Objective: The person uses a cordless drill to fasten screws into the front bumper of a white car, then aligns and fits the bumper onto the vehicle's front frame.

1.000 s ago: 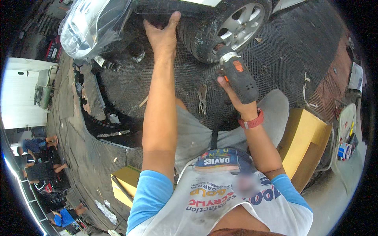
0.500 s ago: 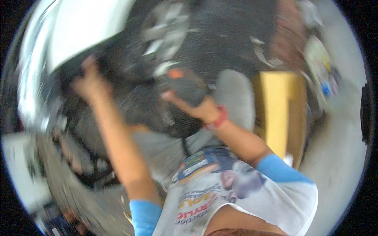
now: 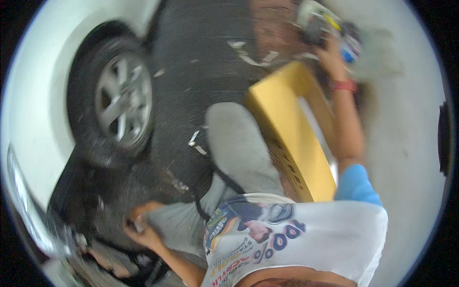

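My right hand point(image 3: 330, 56) reaches out at the far right, its fingers closed at a dark power tool point(image 3: 314, 31), which is blurred. The tool is over a pale plastic bag point(image 3: 311, 10), beside a blue and dark container point(image 3: 353, 44) and a yellow strip point(image 3: 331, 21). My left hand point(image 3: 143, 233) is low on the left, beside my bent left leg. Its fingers are curled in around something small, dark and grey that I cannot make out.
A white car's wheel point(image 3: 125, 98) stands at the left, with its chrome-trimmed bumper point(image 3: 36, 210) nearer me. Between my right leg and arm lies a long open cardboard box point(image 3: 291, 131). Torn pale strips point(image 3: 251, 58) litter the dark ground, and a pale wall or floor point(image 3: 401, 143) runs along the right.
My right hand has swung far right with the dark power tool, from in front of me to the bag. My left hand has dropped back from the car to my leg. The view has turned right.
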Motion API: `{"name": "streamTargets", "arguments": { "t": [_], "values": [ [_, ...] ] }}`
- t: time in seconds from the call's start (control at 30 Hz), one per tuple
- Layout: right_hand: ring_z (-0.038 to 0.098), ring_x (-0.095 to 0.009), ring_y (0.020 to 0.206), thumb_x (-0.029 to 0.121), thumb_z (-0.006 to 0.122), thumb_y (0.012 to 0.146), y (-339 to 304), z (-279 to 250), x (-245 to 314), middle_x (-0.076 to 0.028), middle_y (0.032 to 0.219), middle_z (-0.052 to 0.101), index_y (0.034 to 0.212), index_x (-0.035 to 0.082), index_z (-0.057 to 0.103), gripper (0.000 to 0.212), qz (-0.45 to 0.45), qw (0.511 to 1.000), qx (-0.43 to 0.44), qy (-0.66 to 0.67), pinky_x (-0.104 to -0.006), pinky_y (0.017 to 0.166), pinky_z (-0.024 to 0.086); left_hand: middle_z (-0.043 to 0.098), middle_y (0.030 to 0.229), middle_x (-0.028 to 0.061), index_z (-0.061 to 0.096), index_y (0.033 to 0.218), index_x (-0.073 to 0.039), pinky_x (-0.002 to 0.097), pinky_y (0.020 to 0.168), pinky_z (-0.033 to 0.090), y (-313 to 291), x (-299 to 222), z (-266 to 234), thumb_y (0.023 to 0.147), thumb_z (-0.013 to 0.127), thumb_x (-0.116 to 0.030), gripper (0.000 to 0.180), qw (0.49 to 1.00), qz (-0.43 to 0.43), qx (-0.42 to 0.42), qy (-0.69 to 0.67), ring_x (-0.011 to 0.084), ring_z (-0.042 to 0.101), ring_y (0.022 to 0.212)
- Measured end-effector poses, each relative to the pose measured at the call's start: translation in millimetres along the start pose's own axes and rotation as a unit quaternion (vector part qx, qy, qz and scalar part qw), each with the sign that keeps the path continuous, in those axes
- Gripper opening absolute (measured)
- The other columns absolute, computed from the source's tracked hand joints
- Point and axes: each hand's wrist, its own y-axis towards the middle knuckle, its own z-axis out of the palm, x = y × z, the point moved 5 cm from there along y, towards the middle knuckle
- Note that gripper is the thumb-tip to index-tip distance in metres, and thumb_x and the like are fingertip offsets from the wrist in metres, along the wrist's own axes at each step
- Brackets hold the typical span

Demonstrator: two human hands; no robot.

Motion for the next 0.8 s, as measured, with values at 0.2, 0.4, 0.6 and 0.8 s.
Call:
{"name": "streamTargets", "arguments": {
  "t": [0.2,0.4,0.6,0.8],
  "values": [
    [0.046,-0.036,0.132,0.023,0.064,0.088,130,25,-286,-0.024,0.141,0.049,0.141,-0.004,0.043,0.064,-0.055,0.975,0.156,-0.151,-0.04,0.11,0.035,0.056,0.122,0.0188,0.058,0.119,-0.001,0.047,0.102,0.038,-29,-46,20,0.078,0.078,-0.031,0.054,0.991,0.054,0.009,0.125,0.0377,0.05,0.118],
    [0.051,-0.042,0.124,0.051,0.068,0.082,161,6,-369,-0.027,0.136,0.052,0.141,-0.002,0.044,0.083,-0.012,0.899,0.163,-0.407,-0.0441,0.105,0.04,0.057,0.122,0.0158,0.06,0.117,-0.008,0.0469,0.101,0.039,-46,-61,19,0.077,0.078,-0.026,0.048,0.994,0.043,-0.001,0.104,0.0373,0.051,0.114],
    [0.053,-0.041,0.122,0.053,0.066,0.083,135,21,-272,-0.026,0.135,0.053,0.14,-0.002,0.045,0.082,0.073,0.866,0.124,-0.479,-0.0446,0.102,0.042,0.057,0.121,0.015,0.059,0.117,-0.005,0.0438,0.101,0.039,-70,-79,-21,0.079,0.076,-0.019,0.044,0.99,-0.02,-0.097,0.098,0.0343,0.052,0.115],
    [0.055,-0.039,0.12,0.053,0.062,0.087,136,51,-116,-0.022,0.134,0.055,0.14,0.0,0.045,0.077,-0.125,0.916,-0.094,-0.37,-0.0469,0.1,0.044,0.057,0.122,0.0176,0.056,0.121,0.001,0.043,0.103,0.036,-85,-16,-123,0.085,0.074,-0.025,0.047,0.91,-0.136,-0.318,0.231,0.0349,0.05,0.116]
  ]
}}
